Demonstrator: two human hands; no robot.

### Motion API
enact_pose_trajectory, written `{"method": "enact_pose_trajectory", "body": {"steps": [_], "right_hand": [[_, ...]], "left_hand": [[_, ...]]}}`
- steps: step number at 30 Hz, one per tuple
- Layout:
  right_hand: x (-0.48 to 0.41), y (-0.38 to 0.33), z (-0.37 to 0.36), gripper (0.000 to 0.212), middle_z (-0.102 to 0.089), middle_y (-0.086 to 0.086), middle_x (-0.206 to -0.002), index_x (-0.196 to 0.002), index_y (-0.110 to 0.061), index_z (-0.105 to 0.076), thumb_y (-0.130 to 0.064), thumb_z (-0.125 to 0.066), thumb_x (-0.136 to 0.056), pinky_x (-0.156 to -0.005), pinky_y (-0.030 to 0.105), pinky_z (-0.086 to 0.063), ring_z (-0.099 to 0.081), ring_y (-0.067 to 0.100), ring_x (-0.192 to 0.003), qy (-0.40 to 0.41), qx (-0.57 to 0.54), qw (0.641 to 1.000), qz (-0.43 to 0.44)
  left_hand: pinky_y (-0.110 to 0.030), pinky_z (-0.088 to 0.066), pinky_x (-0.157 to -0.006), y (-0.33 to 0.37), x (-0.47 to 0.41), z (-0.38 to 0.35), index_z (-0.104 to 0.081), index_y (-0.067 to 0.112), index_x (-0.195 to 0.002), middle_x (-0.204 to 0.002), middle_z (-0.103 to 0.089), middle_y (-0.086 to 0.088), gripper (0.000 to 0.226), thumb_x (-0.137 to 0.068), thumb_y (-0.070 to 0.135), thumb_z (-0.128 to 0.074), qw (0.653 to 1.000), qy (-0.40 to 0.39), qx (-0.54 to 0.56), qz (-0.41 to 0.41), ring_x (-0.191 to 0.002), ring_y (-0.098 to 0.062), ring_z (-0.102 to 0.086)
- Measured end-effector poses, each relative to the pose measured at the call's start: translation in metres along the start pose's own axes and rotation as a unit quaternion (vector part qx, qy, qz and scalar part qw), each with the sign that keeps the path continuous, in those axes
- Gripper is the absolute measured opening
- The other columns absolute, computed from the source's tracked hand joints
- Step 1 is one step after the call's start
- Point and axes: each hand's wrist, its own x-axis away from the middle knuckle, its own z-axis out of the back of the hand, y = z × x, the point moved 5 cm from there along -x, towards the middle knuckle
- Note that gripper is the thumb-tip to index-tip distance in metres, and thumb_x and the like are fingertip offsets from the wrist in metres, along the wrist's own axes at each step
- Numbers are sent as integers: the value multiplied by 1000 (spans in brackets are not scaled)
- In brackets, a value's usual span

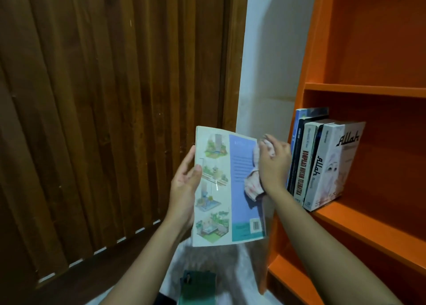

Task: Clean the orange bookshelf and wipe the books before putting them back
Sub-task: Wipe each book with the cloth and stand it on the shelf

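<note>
Book (221,189) held upright in the air, just left of the bookshelf (368,90), back cover toward the camera. Wooden door (115,97) further left of the bookshelf. Left hand (184,185) grips the book's left edge: thumb on the cover, fingers behind it. Right hand (274,164), fingers clamped round a bunched cloth (253,185), presses it on the cover's right side. Row of books (322,162) stands on the bookshelf's middle shelf, at its left end.
</note>
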Motion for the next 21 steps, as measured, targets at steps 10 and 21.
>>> {"method": "enact_pose_trajectory", "body": {"steps": [10,21], "right_hand": [[54,-32,-46,25,-51,-4,-106,-114,-20,-63,-15,-55,-90,-81,13,-46,-52,6,-97,-145,-26,963,223],[69,29,-22,24,-49,-7,-106,-116,-17,-63,-21,-55,-94,-77,10,-39,-53,8,-97,-37,-23,999,-24]], "left_hand": [[-43,-55,-85,-27,-12,-9,-49,30,-131,-116,-67,-9,44,-95,5,-46,999,35,34,9,-102,-27,-66],[-42,-57,-79,-37,-11,-5,-47,31,-132,-119,-66,-6,43,-96,8,-48,995,69,62,39,-104,-25,-66]]}}
